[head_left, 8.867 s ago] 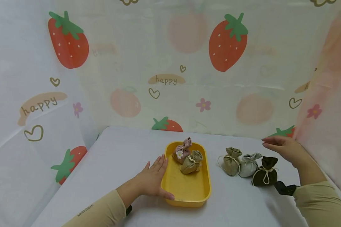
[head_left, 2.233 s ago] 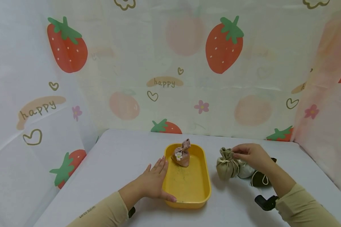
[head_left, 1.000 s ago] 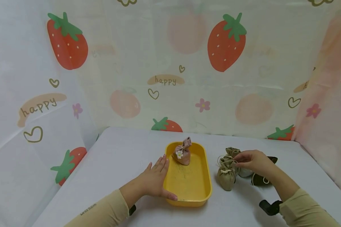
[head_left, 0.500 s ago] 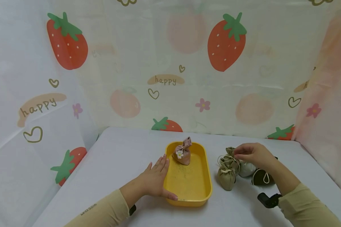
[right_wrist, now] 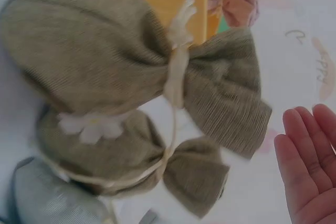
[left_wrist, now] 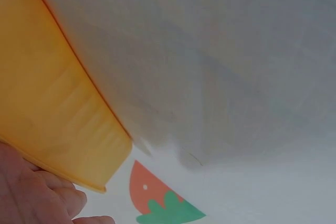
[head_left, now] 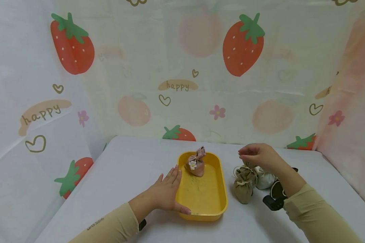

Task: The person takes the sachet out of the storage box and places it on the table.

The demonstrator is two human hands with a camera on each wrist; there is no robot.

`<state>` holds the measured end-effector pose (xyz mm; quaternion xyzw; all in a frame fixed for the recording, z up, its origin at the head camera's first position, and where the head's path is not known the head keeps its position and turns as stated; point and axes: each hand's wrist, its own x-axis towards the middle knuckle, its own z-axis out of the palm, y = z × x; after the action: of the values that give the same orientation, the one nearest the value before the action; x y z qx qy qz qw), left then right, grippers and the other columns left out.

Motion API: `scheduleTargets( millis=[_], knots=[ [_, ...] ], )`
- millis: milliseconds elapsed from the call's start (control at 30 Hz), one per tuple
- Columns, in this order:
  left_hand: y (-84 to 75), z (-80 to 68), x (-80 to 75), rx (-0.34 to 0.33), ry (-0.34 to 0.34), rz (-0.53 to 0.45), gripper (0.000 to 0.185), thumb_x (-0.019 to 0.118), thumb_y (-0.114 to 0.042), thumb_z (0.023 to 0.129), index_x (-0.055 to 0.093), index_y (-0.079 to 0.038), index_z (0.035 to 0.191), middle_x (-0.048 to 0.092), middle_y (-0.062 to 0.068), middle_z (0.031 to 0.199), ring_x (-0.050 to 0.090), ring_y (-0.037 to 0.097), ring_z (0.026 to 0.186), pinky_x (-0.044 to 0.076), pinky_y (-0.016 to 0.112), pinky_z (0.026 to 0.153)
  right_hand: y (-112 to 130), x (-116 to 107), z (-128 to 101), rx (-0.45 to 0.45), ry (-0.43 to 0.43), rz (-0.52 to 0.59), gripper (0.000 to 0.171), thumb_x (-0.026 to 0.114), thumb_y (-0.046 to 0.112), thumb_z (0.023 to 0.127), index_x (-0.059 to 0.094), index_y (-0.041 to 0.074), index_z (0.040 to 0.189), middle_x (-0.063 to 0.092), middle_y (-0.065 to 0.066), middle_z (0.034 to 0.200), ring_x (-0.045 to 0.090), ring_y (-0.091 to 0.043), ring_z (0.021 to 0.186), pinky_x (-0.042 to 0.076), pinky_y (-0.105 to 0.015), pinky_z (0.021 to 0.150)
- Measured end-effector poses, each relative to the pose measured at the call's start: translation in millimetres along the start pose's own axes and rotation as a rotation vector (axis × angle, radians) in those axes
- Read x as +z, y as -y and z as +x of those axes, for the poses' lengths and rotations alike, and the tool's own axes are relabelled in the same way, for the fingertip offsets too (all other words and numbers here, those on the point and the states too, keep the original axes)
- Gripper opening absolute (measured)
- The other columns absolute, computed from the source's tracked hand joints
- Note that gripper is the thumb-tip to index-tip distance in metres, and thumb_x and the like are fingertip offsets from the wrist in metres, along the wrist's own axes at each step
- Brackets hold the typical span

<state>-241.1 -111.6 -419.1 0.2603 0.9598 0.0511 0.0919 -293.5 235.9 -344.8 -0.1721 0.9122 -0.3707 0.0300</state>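
Note:
My left hand (head_left: 165,192) lies with straight fingers along the left rim of a yellow tray (head_left: 202,202). Inside the tray's far end sits a pink drawstring pouch (head_left: 195,167) with a white flower. To the tray's right stands an olive pouch (head_left: 242,192), touching a second olive pouch (head_left: 251,179) just behind it. My right hand (head_left: 263,158) hovers above these two, fingers relaxed and holding nothing. In the right wrist view its fingers are apart from the big olive pouch (right_wrist: 89,45).
A silver-grey pouch (head_left: 264,179) and a black pouch (head_left: 276,190), partly hidden by my right wrist, stand right of the olive ones. A curtain printed with strawberries (head_left: 243,49) encloses the white table (head_left: 137,158) at back and sides.
An olive pouch has gone from the tray to the table, in front of the other pouches. My right hand has let go of it, then risen and moved left. My left hand stays put.

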Motion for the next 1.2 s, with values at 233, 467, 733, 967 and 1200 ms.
scheduleTargets(
  millis=[233,467,733,967,1200],
  knots=[
    [0.0,0.4,0.4,0.002,-0.001,0.005,0.132,0.040,-0.091,0.055,0.005,-0.002,0.146,-0.001,0.015,0.152,0.000,0.027,0.140,0.014,0.055,0.106,14,5,16,-0.030,-0.012,-0.021,0.031,0.064,0.034,0.085,0.067,0.011,0.107,0.068,-0.004,0.101,0.062,-0.019,0.091,0.051,-0.035,0.078],
    [-0.5,0.2,0.1,-0.002,-0.001,0.002,0.133,0.039,-0.092,0.054,0.006,-0.002,0.146,0.000,0.015,0.152,0.001,0.027,0.140,0.013,0.055,0.106,18,10,31,-0.070,-0.025,-0.044,0.035,0.065,0.035,0.084,0.066,0.011,0.109,0.068,-0.004,0.100,0.062,-0.020,0.093,0.051,-0.036,0.079],
    [-0.4,1.0,0.9,0.003,-0.009,0.006,0.133,0.038,-0.092,0.054,0.006,-0.001,0.146,0.000,0.015,0.152,0.001,0.028,0.140,0.013,0.056,0.106,21,17,44,-0.076,-0.029,-0.001,0.037,0.066,0.030,0.085,0.063,0.007,0.114,0.067,-0.007,0.103,0.063,-0.022,0.096,0.049,-0.039,0.084],
    [-1.0,0.7,0.6,-0.006,-0.006,0.009,0.133,0.040,-0.091,0.054,0.006,-0.002,0.146,-0.001,0.015,0.152,0.001,0.027,0.140,0.013,0.055,0.106,22,26,53,-0.064,-0.025,0.035,0.037,0.064,0.026,0.086,0.061,0.004,0.116,0.066,-0.011,0.106,0.061,-0.026,0.099,0.047,-0.042,0.087],
    [-1.6,0.5,-0.1,0.001,-0.006,-0.005,0.131,0.043,-0.089,0.056,0.006,-0.001,0.146,-0.001,0.016,0.152,0.001,0.029,0.140,0.013,0.056,0.106,23,37,64,-0.007,-0.023,0.092,0.037,0.065,0.026,0.085,0.062,0.005,0.116,0.066,-0.010,0.107,0.060,-0.026,0.101,0.045,-0.044,0.088]
  ],
)
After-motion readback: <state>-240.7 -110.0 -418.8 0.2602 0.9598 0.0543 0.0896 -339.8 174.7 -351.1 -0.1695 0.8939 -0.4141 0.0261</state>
